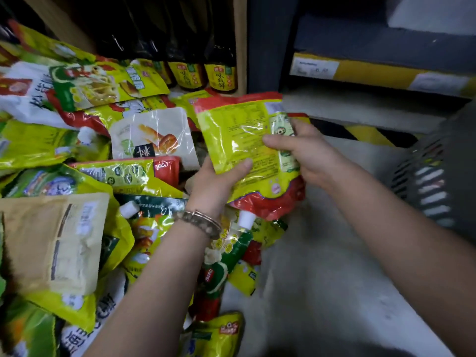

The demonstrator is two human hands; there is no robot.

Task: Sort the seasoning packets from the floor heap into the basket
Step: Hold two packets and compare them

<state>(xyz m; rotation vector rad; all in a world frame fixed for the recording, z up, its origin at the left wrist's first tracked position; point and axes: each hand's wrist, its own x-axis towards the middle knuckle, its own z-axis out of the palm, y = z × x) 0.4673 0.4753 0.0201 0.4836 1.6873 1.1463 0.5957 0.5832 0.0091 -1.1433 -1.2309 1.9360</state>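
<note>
1. While the yellow-green packet is held up over the right edge of the heap, it is gripped from both sides. The left hand is curled under its lower edge with the thumb laid on its face, and the right hand pinches its right edge with the fingers wrapped over.
2. The packet would best be passed to the right hand alone and carried rightward, gripped firmly, since the glossy film looks slippery.
3. The grey slotted basket stands at the right edge of the floor, well apart from the heap. Only bare floor is seen between them, so no obstacle is expected.
4. Dark sauce bottles are ranged on a low shelf behind the heap and should not be knocked.
</note>
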